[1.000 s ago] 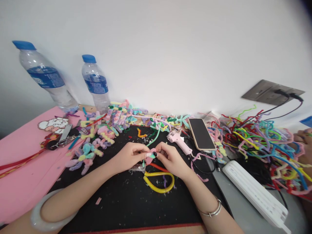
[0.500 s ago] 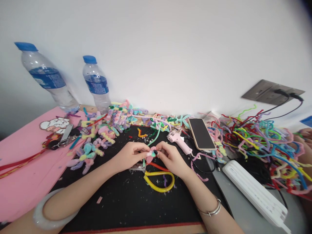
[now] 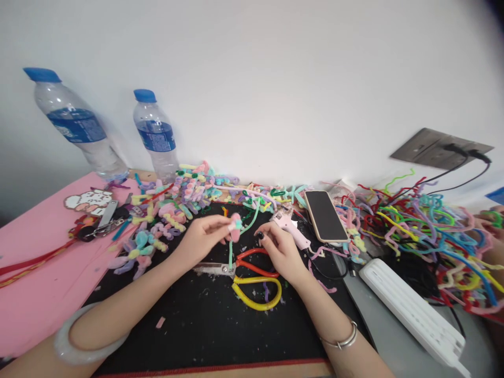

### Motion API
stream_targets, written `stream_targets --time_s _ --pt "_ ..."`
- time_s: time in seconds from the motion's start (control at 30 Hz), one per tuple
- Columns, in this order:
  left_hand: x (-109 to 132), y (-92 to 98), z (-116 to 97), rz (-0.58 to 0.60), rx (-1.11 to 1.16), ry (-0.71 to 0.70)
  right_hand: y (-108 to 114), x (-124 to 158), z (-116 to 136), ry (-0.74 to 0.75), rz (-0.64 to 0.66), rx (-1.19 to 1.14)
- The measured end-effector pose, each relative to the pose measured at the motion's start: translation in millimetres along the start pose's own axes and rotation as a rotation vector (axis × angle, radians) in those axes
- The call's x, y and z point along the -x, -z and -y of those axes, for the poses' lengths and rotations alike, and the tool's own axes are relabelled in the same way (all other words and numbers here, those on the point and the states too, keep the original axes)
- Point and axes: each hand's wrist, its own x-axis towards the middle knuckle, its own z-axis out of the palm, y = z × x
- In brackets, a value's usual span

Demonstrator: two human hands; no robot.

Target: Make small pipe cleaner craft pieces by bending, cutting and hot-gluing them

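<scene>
My left hand (image 3: 210, 239) pinches a small pink pipe-cleaner flower (image 3: 235, 227) with a mint-green centre between thumb and fingertips. A pale green pipe-cleaner piece (image 3: 231, 254) shows just below the flower. My right hand (image 3: 277, 247) is apart from it, to the right, its fingers curled in and the thumb against them; nothing shows in its grasp. Scissors (image 3: 256, 306) with one red and one yellow handle lie beneath both hands, blades pointing left. A pink glue gun (image 3: 293, 231) lies just beyond my right hand.
Piled pipe-cleaner pieces (image 3: 197, 189) line the wall. Two bottles (image 3: 154, 128) stand at back left. A phone (image 3: 326, 216), a white power strip (image 3: 411, 310) and tangled pipe cleaners (image 3: 429, 226) are on the right. Keys (image 3: 106, 223) lie on a pink sheet (image 3: 35, 294).
My right hand has let go of the flower and moved slightly right. My left hand has raised the flower up and to the left, uncovering more of the scissors.
</scene>
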Motion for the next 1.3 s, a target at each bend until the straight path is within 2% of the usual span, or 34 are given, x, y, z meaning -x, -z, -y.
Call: stream_targets --time_s 0.07,0.1,0.17,0.33,0.47,0.57,0.7,0.9,1.07,1.23,1.3 --pt "-5 6.4 4 -0.242 0.072 -0.004 1 -1 -4 -0.028 -0.090 -0.016" --pt "-8 9.6 7 -0.307 0.103 0.010 2 -2 -6 -0.035 -0.123 -0.016" --pt "-12 14.6 11 -0.361 0.112 0.049 2 -3 -8 -0.038 -0.166 -0.001" --pt "-13 16.9 11 -0.278 -0.037 0.089 3 -4 -10 -0.036 -0.198 0.041" --pt "-9 15.0 6 -0.165 -0.135 0.045 2 -5 -11 -0.058 -0.211 0.102" --pt "-8 15.5 4 -0.121 -0.301 -0.010 0 -5 -13 -0.063 -0.198 0.129" --pt "-7 17.5 3 -0.131 -0.573 -0.067 -1 -6 -15 -0.062 -0.189 0.117" --pt "-7 20.9 4 -0.172 -0.836 -0.026 0 -4 -14 -0.044 -0.173 0.116" --pt "-4 21.6 1 -0.180 -1.054 -0.045 0 -1 -5 0.057 0.015 0.208" --pt "0 17.5 -5 -0.316 -1.166 -0.072 -1 0 2 0.135 0.130 0.361" --pt "1 14.2 -6 -0.273 -1.140 -0.117 -1 -1 2 0.142 0.154 0.389"
